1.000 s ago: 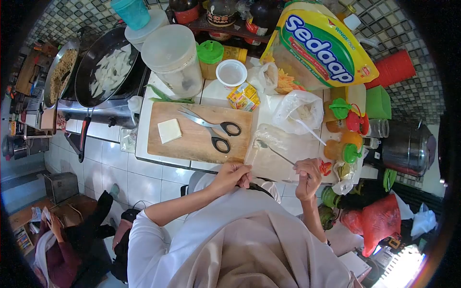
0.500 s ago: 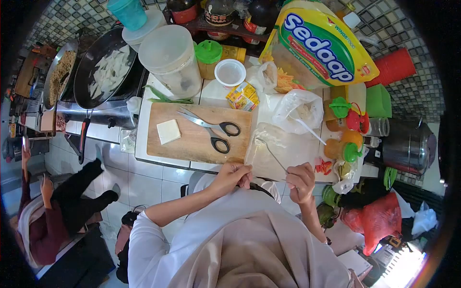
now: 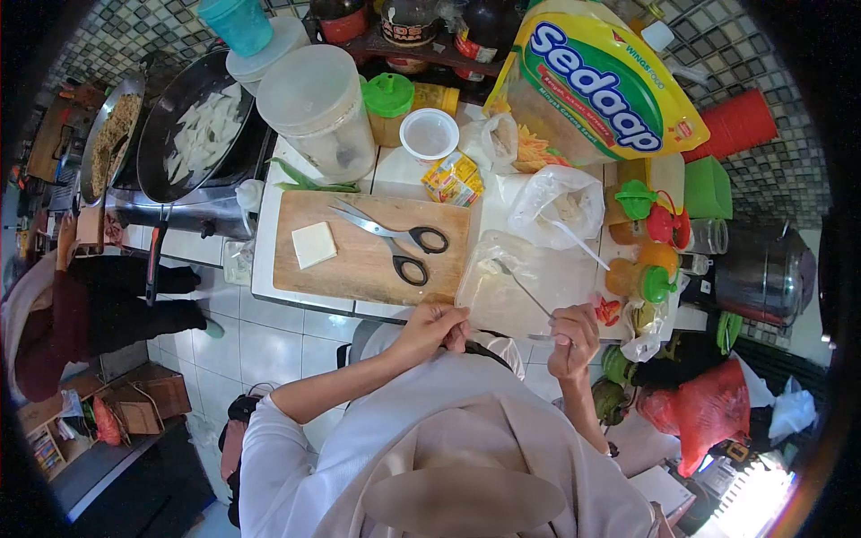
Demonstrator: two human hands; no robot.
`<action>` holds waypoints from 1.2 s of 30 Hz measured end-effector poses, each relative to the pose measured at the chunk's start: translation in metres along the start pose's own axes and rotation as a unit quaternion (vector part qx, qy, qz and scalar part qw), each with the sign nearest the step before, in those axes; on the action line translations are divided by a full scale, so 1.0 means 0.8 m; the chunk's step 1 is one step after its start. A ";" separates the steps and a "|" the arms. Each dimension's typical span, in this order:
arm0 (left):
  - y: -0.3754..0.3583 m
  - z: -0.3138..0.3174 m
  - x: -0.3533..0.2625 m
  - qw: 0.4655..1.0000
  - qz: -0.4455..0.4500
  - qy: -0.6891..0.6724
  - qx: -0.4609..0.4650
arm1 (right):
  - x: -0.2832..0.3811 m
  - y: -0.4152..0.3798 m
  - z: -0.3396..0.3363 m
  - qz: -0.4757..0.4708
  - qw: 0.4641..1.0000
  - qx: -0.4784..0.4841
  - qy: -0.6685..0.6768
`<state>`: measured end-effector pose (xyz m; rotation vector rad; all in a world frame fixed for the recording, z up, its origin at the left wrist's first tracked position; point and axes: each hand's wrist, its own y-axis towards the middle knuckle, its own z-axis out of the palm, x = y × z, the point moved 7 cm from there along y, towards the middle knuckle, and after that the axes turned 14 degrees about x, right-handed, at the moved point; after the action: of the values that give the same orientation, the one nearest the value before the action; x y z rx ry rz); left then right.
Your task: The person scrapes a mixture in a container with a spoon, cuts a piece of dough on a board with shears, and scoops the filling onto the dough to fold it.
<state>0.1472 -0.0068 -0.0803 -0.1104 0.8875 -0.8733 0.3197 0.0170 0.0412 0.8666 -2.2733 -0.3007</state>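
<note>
My right hand [image 3: 571, 342] grips a thin metal spoon [image 3: 527, 292] by its handle. The spoon's tip rests at a small pale dab on a clear plastic tray or sheet [image 3: 556, 300] at the counter's front. Curled fingers close my left hand [image 3: 436, 328] beside the near left corner of that plastic; what they hold, if anything, is hidden. To the left lies a wooden cutting board [image 3: 359, 269], bearing a square white slab [image 3: 314, 246] and black-handled scissors [image 3: 395, 240], blades spread.
A pan of white pieces [image 3: 154, 148] sits on the stove at left. Behind the board stand a lidded tub [image 3: 318, 117], a white cup [image 3: 429, 134] and a Sedaap pouch [image 3: 592, 81]. A plastic bag [image 3: 556, 202] and spice jars [image 3: 655, 260] flank the plastic. Another person [image 3: 76, 305] is at far left.
The spoon's tip has shifted slightly right, and my right hand with it. My left hand stays in place. The other person has moved toward the stove side, uncovering boxes behind.
</note>
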 end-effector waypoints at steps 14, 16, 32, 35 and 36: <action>-0.002 0.007 -0.007 0.999 0.002 0.035 0.003 | 0.031 0.009 0.029 -0.107 0.978 0.175 0.022; -0.002 0.006 -0.007 0.999 0.004 0.037 0.006 | 0.038 0.010 0.029 -0.122 0.973 0.195 0.019; -0.005 0.003 -0.005 1.000 0.003 0.015 -0.001 | 0.022 0.003 -0.012 -0.041 0.999 -0.002 0.033; -0.006 0.005 -0.008 1.000 -0.002 0.026 -0.004 | 0.025 0.004 -0.012 -0.044 0.998 -0.001 0.033; -0.006 0.005 -0.008 1.000 -0.002 0.022 -0.005 | 0.024 0.004 -0.013 -0.040 0.999 -0.005 0.032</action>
<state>0.1450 -0.0066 -0.0718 -0.1014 0.9323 -0.8783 0.3146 0.0069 0.0599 0.9505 -2.1809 -0.3145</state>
